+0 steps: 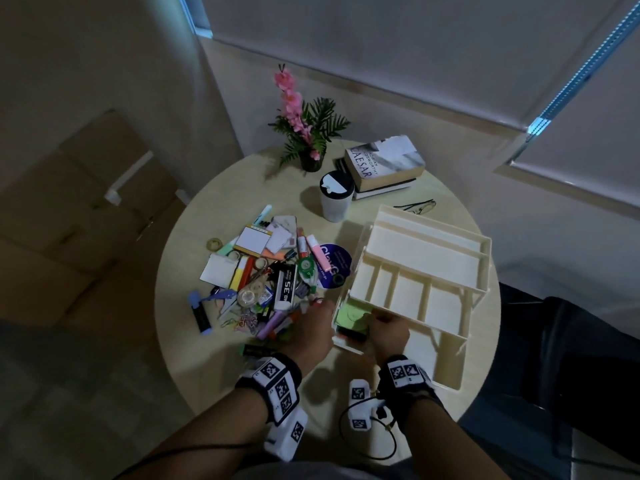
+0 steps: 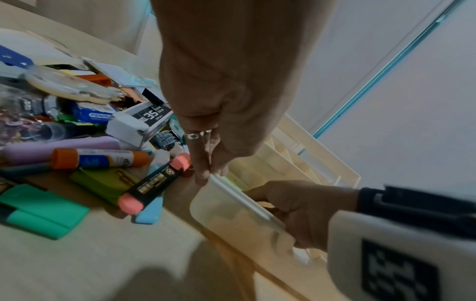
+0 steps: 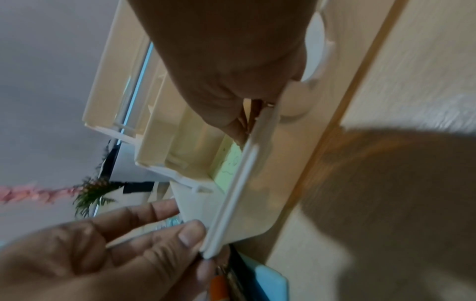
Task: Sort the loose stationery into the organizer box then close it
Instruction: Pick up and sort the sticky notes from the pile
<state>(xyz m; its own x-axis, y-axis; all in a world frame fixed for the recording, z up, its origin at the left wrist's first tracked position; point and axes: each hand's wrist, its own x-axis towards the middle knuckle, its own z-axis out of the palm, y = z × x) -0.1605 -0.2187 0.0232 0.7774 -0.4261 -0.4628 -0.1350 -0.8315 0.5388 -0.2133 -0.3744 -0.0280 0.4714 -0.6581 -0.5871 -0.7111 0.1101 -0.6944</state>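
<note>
A dim room corner is seen: pale walls, drawn roller blinds, cardboard boxes on the floor at left. A round, light wood worktop fills the middle. At its far edge are set a potted plant with pink flowers, stacked books, a lidded cup and a pair of glasses.

The loose stationery is heaped left of centre: highlighters, glue sticks, tape rolls, note pads, paper clips. The cream organizer box stands right of centre, its upper tiers bare. Its lowest drawer is pulled out toward the person, with green sticky notes lying inside.

Both forearms are extended from the near edge, tagged wrist bands worn on each. The left hand is laid at the drawer's left corner, fingers straight and together, tips touching the rim, thumb against it; nothing is enclosed. The right hand is hooked over the drawer's front edge, fingers curled inside, gripping it.
</note>
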